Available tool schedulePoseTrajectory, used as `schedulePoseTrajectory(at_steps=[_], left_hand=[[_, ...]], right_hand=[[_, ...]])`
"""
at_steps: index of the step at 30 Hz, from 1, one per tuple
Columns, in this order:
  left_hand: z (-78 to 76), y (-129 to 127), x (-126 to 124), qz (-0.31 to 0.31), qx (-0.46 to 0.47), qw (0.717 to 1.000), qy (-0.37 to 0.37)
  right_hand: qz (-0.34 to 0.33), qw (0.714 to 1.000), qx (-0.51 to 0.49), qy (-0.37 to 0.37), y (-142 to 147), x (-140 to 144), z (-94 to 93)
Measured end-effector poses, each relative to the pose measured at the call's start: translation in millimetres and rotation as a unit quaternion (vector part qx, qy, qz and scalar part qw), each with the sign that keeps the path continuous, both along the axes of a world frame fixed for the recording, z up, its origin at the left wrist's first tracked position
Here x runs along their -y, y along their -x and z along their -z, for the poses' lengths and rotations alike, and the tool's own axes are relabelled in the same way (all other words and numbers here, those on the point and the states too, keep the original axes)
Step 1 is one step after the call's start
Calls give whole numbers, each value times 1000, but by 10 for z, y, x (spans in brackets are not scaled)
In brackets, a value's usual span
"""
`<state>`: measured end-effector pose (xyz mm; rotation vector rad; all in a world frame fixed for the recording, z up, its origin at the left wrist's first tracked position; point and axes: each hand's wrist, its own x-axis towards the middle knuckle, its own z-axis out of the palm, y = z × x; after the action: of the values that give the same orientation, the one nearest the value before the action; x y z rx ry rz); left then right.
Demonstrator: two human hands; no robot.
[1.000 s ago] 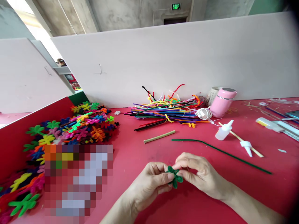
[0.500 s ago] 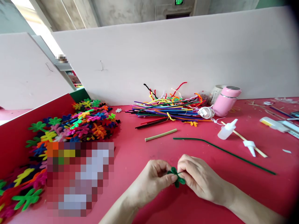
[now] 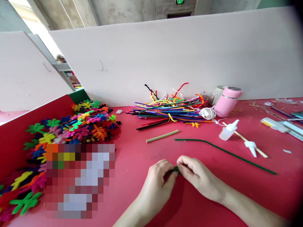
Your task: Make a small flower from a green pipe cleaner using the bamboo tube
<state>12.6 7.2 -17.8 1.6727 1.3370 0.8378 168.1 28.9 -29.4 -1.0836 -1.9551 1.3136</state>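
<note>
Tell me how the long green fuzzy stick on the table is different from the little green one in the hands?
The long green stick lies stretched out on the red table, untouched. The little green piece is bunched up small, pinched between the left hand and right hand, mostly hidden. Both are dark green.

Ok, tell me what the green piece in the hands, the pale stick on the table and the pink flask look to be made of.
The green piece, pinched between the left hand and right hand, looks like fuzzy chenille pipe cleaner, matte; little of it shows. The pale stick looks like bare wood or bamboo: tan, dull, straight. The pink flask seems glossy coated metal or plastic with a silvery cap; which is unclear.
</note>
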Motion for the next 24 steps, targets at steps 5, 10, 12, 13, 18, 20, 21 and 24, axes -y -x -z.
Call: schedulePoseTrajectory(at_steps=[5, 10, 12, 13, 18, 20, 21, 24], left_hand=[[128, -32, -21, -94, 264, 944, 175], [205, -18, -16, -93, 386, 896, 199], [203, -14, -15, -82, 406, 886, 207], [196, -15, -16, -76, 415, 882, 210], [146, -34, -29, -70, 441, 861, 243], [143, -33, -33, -76, 437, 859, 255], [145, -29, -33, -79, 427, 864, 253], [138, -14, -33, -84, 360, 900, 230]], right_hand=[[99, 986, -102, 90, 20, -32, 9], [76, 991, -98, 42, 33, 18, -24], [74, 992, -95, 31, 40, 21, -14], [75, 992, -93, 32, 42, 17, -6], [68, 990, -110, 57, 32, -18, -1], [53, 991, -116, 49, 19, -24, -18], [46, 992, -112, 38, 13, -25, -27], [48, 996, -72, -19, -8, -17, -49]])
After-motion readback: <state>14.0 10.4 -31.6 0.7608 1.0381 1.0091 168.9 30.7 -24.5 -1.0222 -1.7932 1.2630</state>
